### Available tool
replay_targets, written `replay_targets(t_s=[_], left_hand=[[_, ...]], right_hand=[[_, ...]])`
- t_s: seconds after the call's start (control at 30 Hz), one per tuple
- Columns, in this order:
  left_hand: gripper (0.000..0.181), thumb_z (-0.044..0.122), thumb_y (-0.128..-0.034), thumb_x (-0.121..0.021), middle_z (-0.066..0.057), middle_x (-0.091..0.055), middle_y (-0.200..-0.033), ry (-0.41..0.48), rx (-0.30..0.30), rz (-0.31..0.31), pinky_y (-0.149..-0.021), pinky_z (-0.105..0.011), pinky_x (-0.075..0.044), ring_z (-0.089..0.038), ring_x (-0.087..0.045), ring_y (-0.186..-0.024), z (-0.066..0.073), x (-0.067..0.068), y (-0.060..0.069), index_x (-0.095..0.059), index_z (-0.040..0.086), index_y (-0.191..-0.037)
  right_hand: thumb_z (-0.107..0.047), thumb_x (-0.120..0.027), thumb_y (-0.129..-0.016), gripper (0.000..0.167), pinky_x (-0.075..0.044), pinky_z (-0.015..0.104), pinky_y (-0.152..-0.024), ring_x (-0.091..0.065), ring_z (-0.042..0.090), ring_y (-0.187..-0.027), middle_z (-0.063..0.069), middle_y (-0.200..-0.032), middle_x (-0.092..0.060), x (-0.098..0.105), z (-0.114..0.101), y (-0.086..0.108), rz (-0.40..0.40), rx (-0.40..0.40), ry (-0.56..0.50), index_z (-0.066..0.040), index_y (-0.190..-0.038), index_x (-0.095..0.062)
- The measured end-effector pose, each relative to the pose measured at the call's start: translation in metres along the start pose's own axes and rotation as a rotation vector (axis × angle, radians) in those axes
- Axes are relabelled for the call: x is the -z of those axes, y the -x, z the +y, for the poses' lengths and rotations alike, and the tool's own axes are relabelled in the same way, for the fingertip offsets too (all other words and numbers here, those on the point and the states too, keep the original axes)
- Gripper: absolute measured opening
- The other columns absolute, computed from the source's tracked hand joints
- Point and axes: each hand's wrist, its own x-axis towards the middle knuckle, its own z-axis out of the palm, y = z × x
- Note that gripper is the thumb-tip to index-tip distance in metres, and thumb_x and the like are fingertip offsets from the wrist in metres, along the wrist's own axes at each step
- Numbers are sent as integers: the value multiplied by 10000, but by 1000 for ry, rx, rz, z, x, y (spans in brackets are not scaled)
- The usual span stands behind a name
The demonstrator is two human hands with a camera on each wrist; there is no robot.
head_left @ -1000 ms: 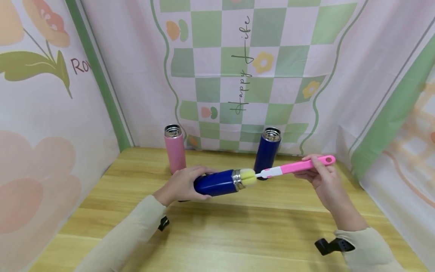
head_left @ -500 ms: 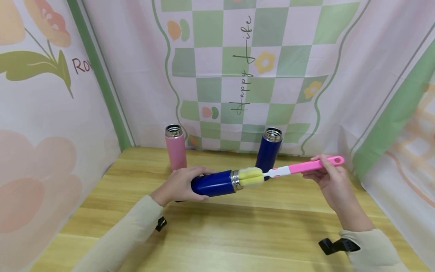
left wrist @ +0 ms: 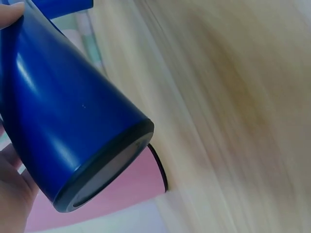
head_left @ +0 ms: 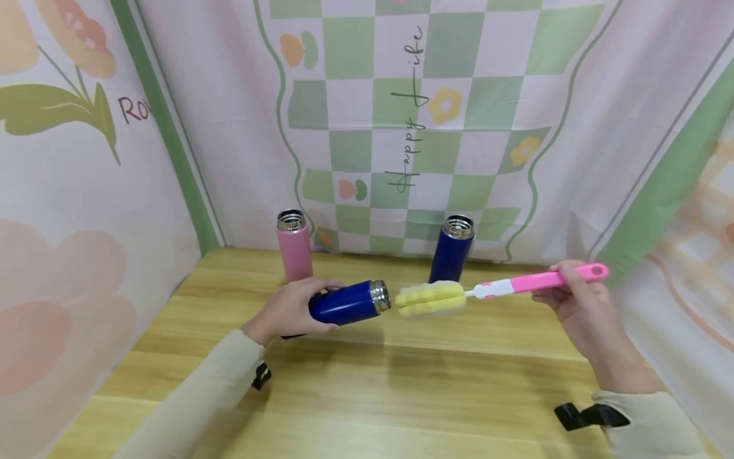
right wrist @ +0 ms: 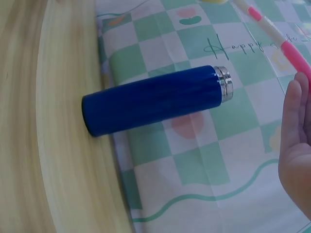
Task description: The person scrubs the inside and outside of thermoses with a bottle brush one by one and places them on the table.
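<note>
My left hand grips a blue thermos bottle around its lower part. The bottle is tilted, with its steel mouth facing right; the left wrist view shows its dark-edged base. In my right hand is a bottle brush, pinched by its pink handle. The brush's yellow sponge head hangs just right of the bottle's mouth, apart from it. Part of the white and pink brush handle shows at the upper right of the right wrist view.
A pink bottle stands uncapped at the back left of the wooden table. Another blue bottle stands uncapped at the back right, partly behind the brush. A checkered curtain hangs behind the table.
The brush has been drawn out to the right, so its sponge head is now wholly outside the bottle. My left hand has shifted slightly left with the blue bottle.
</note>
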Motion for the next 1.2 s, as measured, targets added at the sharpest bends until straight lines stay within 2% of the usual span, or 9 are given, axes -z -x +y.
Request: replay_targets(t_s=[0.13, 0.27, 0.43, 0.57, 0.7, 0.9, 1.07, 1.2], left_hand=[[725, 506, -709, -870, 68, -653, -1243, -38, -15, -4, -865, -417, -524, -126, -621, -1066, 4, -1, -3, -583, 360, -1358], [728, 534, -714, -857, 76, -646, -1263, -74, -33, -11, -848, -383, -527, -102, -619, -1057, 7, -4, -6, -578, 357, -1364], [728, 537, -726, -848, 67, -642, -1280, -84, -74, -26, -861, -380, -529, -100, -615, -1080, 11, -7, -10, -578, 334, -1371], [722, 513, -721, -861, 78, -638, -1281, -72, -70, -31, -873, -365, -524, -91, -607, -1093, 13, -8, -11, -585, 337, -1365], [718, 490, -708, -875, 84, -641, -1275, -68, -83, -24, -885, -360, -518, -93, -608, -1101, 15, -9, -12, -593, 354, -1354], [723, 443, -707, -889, 87, -638, -1284, -61, -113, -32, -902, -377, -511, -104, -607, -1118, 20, -9, -13, -581, 392, -1360], [721, 425, -699, -896, 83, -643, -1279, -59, -112, -19, -903, -384, -513, -107, -612, -1112, 22, -8, -14, -590, 377, -1350], [734, 395, -692, -905, 77, -645, -1276, -33, -122, 4, -902, -388, -516, -105, -614, -1106, 22, -9, -14, -588, 360, -1353]], right_hand=[[24, -267, -1078, 347, -576, 349, -809, -711, 297, -883, 220, -997, -687, -5, 6, 0, -38, 1, -13, 122, -1085, -600], [14, -273, -1080, 358, -573, 341, -815, -713, 285, -899, 219, -1009, -690, -13, 10, -3, -48, 7, 36, 112, -1098, -616], [-8, -292, -1083, 340, -559, 357, -848, -710, 293, -964, 226, -1043, -688, -22, 12, -6, -43, 14, 55, 94, -1114, -615], [-25, -295, -1086, 333, -544, 349, -864, -705, 279, -986, 215, -1071, -683, -25, 13, -6, -39, 25, 76, 83, -1116, -609], [-31, -310, -1085, 323, -533, 348, -875, -702, 262, -988, 198, -1076, -674, -26, 14, -7, -23, 52, 99, 87, -1107, -609], [-32, -342, -1079, 301, -537, 351, -855, -706, 252, -980, 181, -1058, -678, -24, 15, -7, 35, 87, 196, 59, -1080, -630], [12, -337, -1072, 275, -531, 370, -857, -706, 283, -984, 219, -1058, -666, -18, 14, -6, 21, 104, 156, 130, -1092, -585], [21, -342, -1069, 264, -531, 380, -847, -707, 290, -977, 226, -1046, -666, -13, 12, -4, 20, 104, 133, 139, -1093, -576]])
